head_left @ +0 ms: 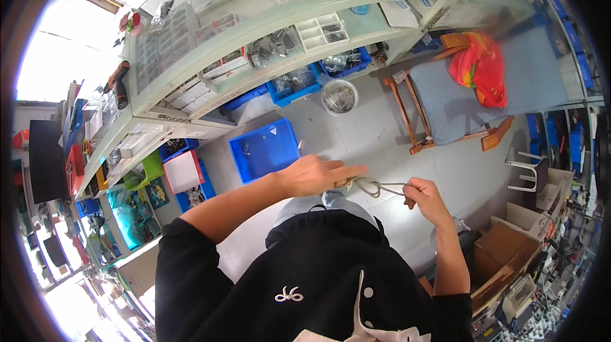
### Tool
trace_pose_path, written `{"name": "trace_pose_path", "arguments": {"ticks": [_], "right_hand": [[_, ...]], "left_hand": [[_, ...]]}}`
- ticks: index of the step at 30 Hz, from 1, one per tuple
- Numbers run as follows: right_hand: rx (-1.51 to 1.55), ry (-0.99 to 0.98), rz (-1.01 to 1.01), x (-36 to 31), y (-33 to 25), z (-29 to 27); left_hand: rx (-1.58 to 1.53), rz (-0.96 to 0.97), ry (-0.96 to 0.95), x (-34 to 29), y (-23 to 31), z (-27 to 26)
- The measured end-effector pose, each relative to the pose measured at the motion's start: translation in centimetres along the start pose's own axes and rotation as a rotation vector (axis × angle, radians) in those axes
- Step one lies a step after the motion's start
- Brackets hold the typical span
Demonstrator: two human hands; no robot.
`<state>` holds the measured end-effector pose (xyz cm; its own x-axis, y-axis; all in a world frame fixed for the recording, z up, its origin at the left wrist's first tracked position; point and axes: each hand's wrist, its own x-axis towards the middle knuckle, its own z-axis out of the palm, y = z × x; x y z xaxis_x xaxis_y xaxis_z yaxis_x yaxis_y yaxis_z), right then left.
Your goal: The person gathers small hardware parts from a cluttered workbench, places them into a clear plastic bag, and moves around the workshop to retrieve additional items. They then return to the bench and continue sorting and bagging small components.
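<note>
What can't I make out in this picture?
Head view: cord inside the left hand, hidden by its fingers.
Head view: whatever the right hand's curled fingers cover.
Head view: white bucket's contents, too small.
Head view: trousers, mostly covered by the black top.

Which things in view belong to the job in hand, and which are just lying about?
In hand:
- looped cord, held between left hand and right hand

Lying about:
- blue tray on the floor
- white bucket
- red cloth on a wood-framed seat
</note>
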<state>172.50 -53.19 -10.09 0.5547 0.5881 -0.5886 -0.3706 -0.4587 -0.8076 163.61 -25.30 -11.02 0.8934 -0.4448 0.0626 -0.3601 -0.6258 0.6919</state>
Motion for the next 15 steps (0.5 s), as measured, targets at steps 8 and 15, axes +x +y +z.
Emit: {"name": "trace_pose_path", "arguments": {"ticks": [8, 15], "right_hand": [[0.134, 0.007, -0.006, 2.1, 0.5, 0.1], [0.319, 0.218, 0.128, 7.2, 2.2, 3.1]], "left_hand": [[-0.482, -0.251, 0.058, -2.8, -1.6, 0.4], [0.148, -0.482, 0.522, -1.4, -6.7, 2.5]]}}
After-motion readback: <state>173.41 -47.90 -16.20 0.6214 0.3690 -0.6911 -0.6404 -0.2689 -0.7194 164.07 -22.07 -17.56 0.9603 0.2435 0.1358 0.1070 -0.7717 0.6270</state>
